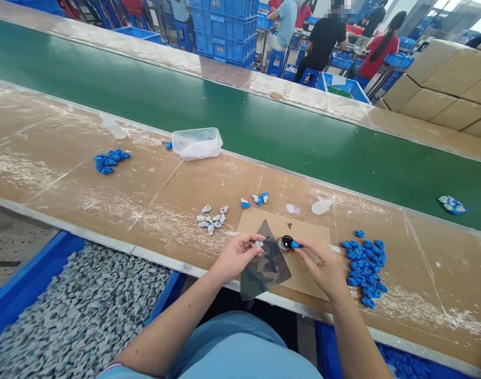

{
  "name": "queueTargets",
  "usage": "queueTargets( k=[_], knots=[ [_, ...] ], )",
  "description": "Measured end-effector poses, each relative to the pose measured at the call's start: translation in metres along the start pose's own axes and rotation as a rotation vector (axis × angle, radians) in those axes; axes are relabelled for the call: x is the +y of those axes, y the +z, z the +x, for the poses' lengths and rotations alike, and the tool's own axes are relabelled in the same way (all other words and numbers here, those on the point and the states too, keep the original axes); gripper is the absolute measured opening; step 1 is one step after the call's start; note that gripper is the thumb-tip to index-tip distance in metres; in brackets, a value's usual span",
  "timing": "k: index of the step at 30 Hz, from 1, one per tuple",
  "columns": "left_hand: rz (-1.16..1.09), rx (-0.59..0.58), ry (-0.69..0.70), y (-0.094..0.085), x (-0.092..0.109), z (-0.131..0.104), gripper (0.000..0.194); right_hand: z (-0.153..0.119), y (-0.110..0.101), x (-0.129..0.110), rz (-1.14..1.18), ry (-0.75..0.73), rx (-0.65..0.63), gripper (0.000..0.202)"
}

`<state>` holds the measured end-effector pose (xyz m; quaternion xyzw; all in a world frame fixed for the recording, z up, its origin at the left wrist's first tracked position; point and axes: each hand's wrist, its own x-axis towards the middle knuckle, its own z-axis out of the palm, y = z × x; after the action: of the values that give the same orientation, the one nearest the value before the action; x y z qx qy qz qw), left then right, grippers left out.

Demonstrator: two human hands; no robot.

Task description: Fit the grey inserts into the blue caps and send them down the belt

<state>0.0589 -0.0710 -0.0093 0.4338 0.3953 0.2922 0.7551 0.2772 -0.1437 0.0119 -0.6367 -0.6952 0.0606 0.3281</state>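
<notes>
My left hand (236,255) pinches a small grey-white plastic piece (258,243) above a camouflage-patterned cloth (264,273). Between the fingertips of my right hand (321,263) is a small blue piece (296,245), held at the rim of a small round jar (287,242) with a black top or dark contents; I cannot tell which. Under the jar and the cloth lies a cardboard sheet (311,273) with brown stains. Several loose grey-white pieces (211,220) sit to the left, and a pile of blue pieces (364,266) to the right. Joined blue-and-white pieces (260,198) rest just behind the cardboard.
A clear plastic tub (197,145) stands by the green conveyor belt (264,123). More blue pieces (108,160) lie far left. A blue bin (161,300) full of grey pieces is below the table's left edge. Blue-and-white pieces (453,204) lie on the belt. People sit beyond.
</notes>
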Motion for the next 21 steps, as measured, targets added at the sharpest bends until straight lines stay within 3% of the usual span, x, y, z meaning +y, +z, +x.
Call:
queueTargets(
  k=[8,13,21],
  knots=[
    [-0.003,0.02,0.043,0.014,-0.017,0.001,0.033,-0.009,0.002,-0.011,0.147,0.097,0.03,0.014],
    [-0.051,-0.055,0.058,0.021,-0.021,-0.001,0.036,-0.009,0.01,-0.03,0.291,0.025,-0.014,0.017],
    [0.226,-0.168,0.227,0.021,-0.009,-0.006,0.023,-0.007,0.012,-0.026,0.363,-0.062,-0.036,0.02]
  ],
)
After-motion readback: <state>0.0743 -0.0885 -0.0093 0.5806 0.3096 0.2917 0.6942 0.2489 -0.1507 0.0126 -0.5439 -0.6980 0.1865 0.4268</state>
